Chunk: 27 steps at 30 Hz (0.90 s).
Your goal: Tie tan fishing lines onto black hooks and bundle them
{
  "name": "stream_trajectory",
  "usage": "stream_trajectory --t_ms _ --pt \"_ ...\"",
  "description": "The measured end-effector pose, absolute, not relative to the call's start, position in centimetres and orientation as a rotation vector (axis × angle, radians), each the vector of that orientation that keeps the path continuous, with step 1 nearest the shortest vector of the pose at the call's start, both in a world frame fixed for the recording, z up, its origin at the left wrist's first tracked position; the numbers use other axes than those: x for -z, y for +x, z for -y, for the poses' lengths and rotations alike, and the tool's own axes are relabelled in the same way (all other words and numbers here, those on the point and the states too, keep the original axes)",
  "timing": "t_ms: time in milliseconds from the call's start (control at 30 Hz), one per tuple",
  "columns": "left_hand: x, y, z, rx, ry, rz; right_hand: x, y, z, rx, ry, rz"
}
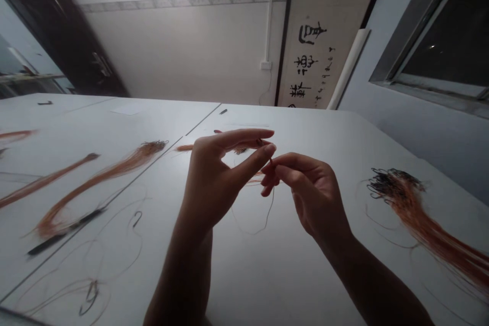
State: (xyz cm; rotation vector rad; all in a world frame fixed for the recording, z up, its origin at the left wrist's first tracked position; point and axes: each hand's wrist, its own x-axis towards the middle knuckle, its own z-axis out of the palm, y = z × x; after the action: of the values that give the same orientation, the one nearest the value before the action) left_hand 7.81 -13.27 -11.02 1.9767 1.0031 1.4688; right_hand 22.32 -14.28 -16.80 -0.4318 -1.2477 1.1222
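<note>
Above the white table (244, 275), my left hand (216, 178) is closed in a pinch, thumb tip near the fingers. A small dark end shows at its fingertips; I cannot make out whether it is a fishhook. My right hand (311, 188) pinches a thin fishing line close to the left thumb, and the line's loose strand (269, 211) hangs in a loop below. Behind my fingers, partly hidden, lies a bundle of orange lines with dark hooks (240, 151).
At the right lies a thick bundle of black hooks (393, 183) on orange lines. Another hook bundle (153, 146) lies at the left, near a dark slim tool (64, 232). Single hooks (137, 219) with loose line are at the lower left. A framed calligraphy (317, 46) is on the wall.
</note>
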Motion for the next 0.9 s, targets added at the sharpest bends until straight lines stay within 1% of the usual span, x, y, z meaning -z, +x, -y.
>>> stream_trajectory --t_ms 467,700,900 --pt "11.24 8.16 13.66 -1.514 2.045 -0.998 16.69 22.56 14.23 -1.111 -0.446 1.259" --pt "11.29 8.27 14.04 -1.556 2.100 -1.034 16.77 22.58 14.25 -1.215 -0.456 1.190" --pt "11.32 8.49 14.19 -1.575 2.096 -1.085 16.81 22.51 14.45 -1.181 -0.495 1.185"
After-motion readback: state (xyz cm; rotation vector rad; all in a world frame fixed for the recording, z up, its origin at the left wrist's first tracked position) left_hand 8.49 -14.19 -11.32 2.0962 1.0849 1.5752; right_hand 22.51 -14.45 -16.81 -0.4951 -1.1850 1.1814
